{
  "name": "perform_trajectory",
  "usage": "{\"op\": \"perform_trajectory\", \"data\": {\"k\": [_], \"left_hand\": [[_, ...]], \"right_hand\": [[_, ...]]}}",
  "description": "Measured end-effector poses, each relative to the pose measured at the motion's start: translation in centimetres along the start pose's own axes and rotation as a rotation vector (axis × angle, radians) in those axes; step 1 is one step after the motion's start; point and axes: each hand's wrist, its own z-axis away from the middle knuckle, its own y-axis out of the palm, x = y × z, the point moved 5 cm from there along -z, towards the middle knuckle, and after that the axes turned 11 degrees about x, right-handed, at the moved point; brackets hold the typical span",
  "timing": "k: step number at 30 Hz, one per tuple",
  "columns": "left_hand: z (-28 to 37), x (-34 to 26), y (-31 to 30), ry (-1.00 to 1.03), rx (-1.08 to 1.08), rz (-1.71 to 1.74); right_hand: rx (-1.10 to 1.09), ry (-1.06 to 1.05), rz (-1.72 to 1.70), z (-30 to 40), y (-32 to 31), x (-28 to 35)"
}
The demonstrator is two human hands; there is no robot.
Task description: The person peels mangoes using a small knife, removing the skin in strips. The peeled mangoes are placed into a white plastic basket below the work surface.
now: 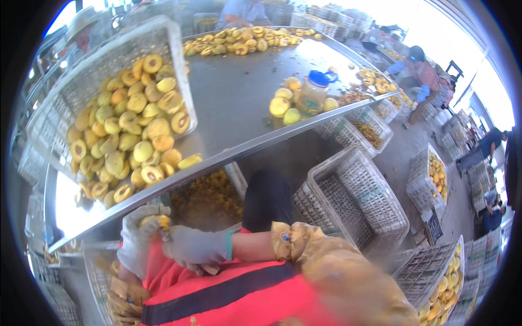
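My left hand (140, 234), in a pale work glove, is closed around a yellow fruit half (163, 222) above my lap. Against that fruit is my right hand (195, 246), in a grey glove with a teal cuff, gripping a tool with a small metal part at the fruit and a handle end showing below the fist; the tool is mostly hidden. Just beyond my hands, halved yellow fruit (138, 130), many with open pit hollows, spill from a tilted white plastic crate (183, 77) onto the metal table (228, 98).
On the table stand a blue-lidded plastic jar (313, 93) and whole fruit (279, 106). Its raised metal edge (244, 146) runs before me. An empty white crate (359, 195) stands at right; under the table a crate holds fruit scraps (208, 199). Several people work farther off.
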Motion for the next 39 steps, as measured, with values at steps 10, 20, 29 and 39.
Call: {"op": "perform_trajectory", "data": {"k": [10,20,29,39], "left_hand": [[-0.4,3.0,-0.6,-0.079,0.045,0.161],[-0.2,0.2,2.1,0.155,-0.011,0.321],[0.0,1.4,4.1,0.306,-0.24,0.199],[8.7,3.8,-21.8,-0.268,-0.514,-0.461]], "right_hand": [[0.064,-0.033,0.092,-1.4,-0.9,-1.4],[0.4,-0.309,-0.416,-0.1,0.2,-1.0],[0.741,-0.268,-0.97,-6.1,-0.1,-5.7],[0.233,-0.366,-0.471,0.7,-4.7,-3.4]]}}
